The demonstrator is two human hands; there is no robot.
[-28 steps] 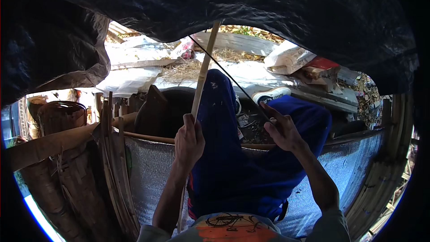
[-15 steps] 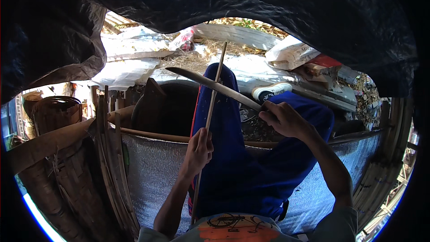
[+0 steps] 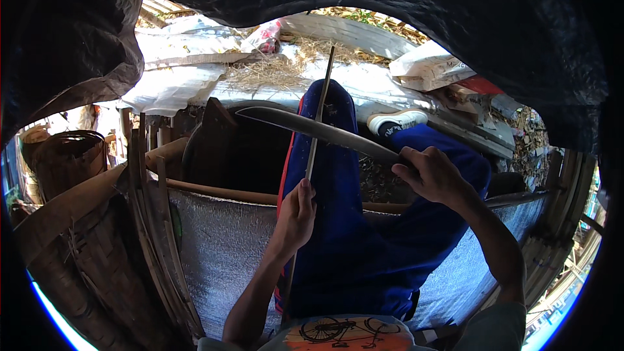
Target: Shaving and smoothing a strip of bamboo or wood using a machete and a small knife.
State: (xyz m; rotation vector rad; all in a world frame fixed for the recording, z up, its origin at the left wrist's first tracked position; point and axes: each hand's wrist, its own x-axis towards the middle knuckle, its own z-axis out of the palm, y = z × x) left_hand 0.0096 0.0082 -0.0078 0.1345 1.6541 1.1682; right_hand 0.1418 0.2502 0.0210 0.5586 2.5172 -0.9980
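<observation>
Tan, long, thin strip of wood or bamboo (image 3: 312, 159) points to the far side, above the left knee of dark blue cloth trousers (image 3: 390, 257); the left hand (image 3: 296, 221) has its fingers closed around it. The right hand (image 3: 435, 175) has its fingers wrapped on the near-right end of a long, grey metal knife (image 3: 348, 140), whose blade crosses the strip. For good shaving, I think, low blade angle and firm left hold are needed. Compared with the earliest view, the blade now shows its broad side
</observation>
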